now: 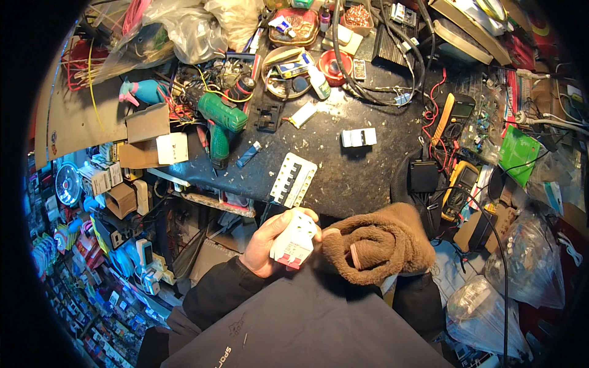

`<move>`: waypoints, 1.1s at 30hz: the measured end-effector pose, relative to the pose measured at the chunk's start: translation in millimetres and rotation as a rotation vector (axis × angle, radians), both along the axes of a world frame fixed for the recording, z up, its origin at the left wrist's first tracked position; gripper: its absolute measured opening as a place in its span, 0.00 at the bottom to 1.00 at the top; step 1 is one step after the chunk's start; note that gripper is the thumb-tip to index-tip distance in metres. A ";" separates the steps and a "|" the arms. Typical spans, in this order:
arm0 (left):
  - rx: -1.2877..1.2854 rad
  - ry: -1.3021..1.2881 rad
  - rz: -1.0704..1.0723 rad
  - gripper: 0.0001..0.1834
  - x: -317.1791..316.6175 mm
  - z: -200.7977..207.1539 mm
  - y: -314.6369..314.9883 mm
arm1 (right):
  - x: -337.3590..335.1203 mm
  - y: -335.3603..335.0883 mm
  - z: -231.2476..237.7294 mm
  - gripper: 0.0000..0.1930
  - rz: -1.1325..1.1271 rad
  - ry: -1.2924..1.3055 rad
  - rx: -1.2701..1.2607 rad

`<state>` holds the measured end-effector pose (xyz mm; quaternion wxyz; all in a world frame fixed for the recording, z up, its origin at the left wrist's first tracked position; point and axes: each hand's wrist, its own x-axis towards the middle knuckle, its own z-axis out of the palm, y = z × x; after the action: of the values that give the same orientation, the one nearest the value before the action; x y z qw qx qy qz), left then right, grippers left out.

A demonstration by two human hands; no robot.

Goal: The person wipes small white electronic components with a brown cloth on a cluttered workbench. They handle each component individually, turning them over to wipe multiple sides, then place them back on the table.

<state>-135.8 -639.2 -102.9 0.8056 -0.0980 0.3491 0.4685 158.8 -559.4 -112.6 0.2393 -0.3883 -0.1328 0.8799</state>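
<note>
Breaker (294,240) pinched between thumb and fingers of the left hand (261,250), just off the near edge of the workbench (343,178) — probably light, stiff, smooth, best gripped by its sides; right hand's fingers I cannot tell, around brown fleece (402,239)

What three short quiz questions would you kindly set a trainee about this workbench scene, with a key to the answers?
1. Which hand holds the white device with the red lower end?

2. Fill the gap: the green drill lies to the ____ of the yellow multimeter in the picture.

3. What colour is the bundled fleecy cloth?
A) blue
B) brown
C) white

Key:
1. The left hand.
2. Left.
3. B.
</note>
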 end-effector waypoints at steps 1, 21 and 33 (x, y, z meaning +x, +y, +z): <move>0.055 -0.002 -0.016 0.32 -1.5 -0.5 -1.0 | 1.3 3.9 5.2 0.30 0.031 -0.022 0.026; -0.039 0.068 0.005 0.26 4.4 -0.6 3.2 | -32.0 37.2 73.6 0.27 0.801 -0.842 1.240; -0.325 0.044 -0.114 0.14 29.7 10.5 -0.8 | -66.8 20.3 37.2 0.24 0.492 -0.610 1.418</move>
<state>-106.1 -640.0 -92.4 0.7967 -0.1965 0.4428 0.3614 92.0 -539.2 -75.4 0.1815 -0.3268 -0.8001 0.4692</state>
